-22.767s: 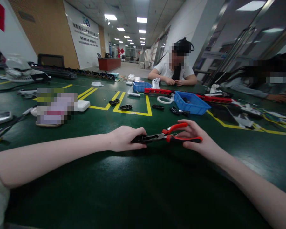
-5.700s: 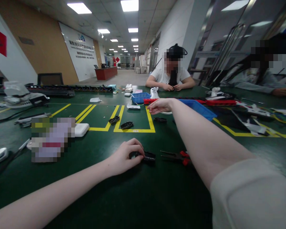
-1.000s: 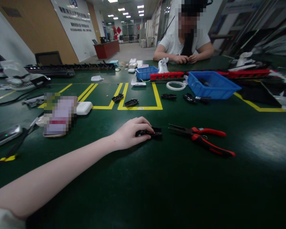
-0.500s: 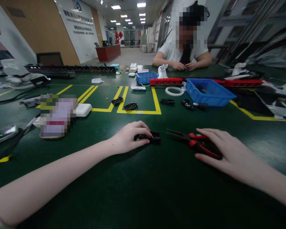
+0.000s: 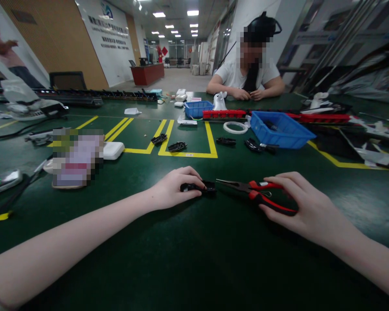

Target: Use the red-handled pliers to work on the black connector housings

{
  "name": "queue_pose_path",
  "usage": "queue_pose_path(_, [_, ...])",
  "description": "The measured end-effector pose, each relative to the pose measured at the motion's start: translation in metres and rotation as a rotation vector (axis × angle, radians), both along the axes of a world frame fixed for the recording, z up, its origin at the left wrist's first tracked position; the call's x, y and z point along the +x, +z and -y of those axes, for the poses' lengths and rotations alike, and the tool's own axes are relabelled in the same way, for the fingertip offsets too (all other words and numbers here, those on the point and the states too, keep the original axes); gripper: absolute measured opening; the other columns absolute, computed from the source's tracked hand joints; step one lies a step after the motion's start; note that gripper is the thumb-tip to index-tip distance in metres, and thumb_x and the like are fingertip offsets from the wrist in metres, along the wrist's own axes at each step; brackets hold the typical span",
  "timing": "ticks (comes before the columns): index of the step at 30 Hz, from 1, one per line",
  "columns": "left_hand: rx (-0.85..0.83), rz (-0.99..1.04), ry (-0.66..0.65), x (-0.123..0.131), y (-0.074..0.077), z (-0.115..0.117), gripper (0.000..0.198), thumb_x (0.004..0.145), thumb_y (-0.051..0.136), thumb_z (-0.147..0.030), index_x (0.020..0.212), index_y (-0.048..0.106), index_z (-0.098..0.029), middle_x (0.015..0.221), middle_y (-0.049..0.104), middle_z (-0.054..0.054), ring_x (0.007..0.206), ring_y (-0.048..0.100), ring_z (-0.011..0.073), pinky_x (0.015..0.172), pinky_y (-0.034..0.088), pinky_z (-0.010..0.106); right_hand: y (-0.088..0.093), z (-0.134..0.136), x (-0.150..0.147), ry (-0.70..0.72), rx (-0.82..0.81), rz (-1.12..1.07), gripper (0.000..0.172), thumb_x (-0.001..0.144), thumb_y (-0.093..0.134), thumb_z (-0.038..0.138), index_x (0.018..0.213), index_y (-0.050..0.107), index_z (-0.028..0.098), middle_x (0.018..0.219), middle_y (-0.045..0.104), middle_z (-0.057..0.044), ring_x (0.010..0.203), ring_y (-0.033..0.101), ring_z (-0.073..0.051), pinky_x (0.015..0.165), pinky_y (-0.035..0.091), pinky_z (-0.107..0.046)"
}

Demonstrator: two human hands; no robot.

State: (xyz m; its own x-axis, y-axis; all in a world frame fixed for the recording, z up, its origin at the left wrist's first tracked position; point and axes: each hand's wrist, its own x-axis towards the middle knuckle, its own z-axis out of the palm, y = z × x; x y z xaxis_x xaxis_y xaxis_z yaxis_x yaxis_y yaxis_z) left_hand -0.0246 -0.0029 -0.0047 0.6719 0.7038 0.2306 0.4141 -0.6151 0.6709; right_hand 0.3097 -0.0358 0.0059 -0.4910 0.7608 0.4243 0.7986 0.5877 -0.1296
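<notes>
My left hand (image 5: 183, 186) is closed on a small black plastic part (image 5: 209, 187), pressing it to the green tabletop; the fingers hide some of it. My right hand (image 5: 301, 201) is wrapped around the red and black handles of long-nose pliers (image 5: 256, 192). Their slim jaws point left and end close to the right end of the black part. Whether the tips touch it I cannot tell. Beyond my hands lie several similar black parts, among them one (image 5: 177, 147) inside the yellow tape outline and one (image 5: 226, 141) to its right.
A blue bin (image 5: 280, 131) with dark items stands at the back right, beside a white ring (image 5: 235, 127). A smaller blue bin (image 5: 198, 109) is farther back. On the left are a phone (image 5: 78, 160) and a white case (image 5: 113, 150). Another person (image 5: 246, 82) sits across the table.
My right hand has moved the pliers left, bringing their tips close to the black part. The handles look more spread. My left hand keeps its hold, and the camera view has shifted slightly.
</notes>
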Motion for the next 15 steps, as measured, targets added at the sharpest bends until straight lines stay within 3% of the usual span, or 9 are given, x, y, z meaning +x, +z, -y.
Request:
queue_pose_path(7, [0.035, 0.000, -0.004, 0.000, -0.002, -0.001, 0.016, 0.089, 0.065, -0.020, 0.104, 0.069, -0.019, 0.116, 0.059, 0.006, 0.106, 0.059, 0.0189, 0.094, 0.049, 0.037, -0.001, -0.007, -0.025, 0.149, 0.017, -0.050, 0.042, 0.082, 0.064, 0.040, 0.118, 0.054, 0.021, 0.111, 0.064, -0.011, 0.101, 0.064, -0.027, 0.085, 0.055, -0.042])
queue_pose_path(15, [0.033, 0.008, -0.014, -0.001, -0.003, -0.002, 0.017, 0.089, 0.066, -0.021, 0.106, 0.069, -0.020, 0.117, 0.059, 0.006, 0.108, 0.059, 0.0191, 0.095, 0.049, 0.038, -0.011, 0.002, -0.014, 0.149, 0.008, -0.081, 0.048, 0.081, 0.066, 0.037, 0.126, 0.052, 0.024, 0.114, 0.064, -0.010, 0.103, 0.064, -0.028, 0.085, 0.057, -0.043])
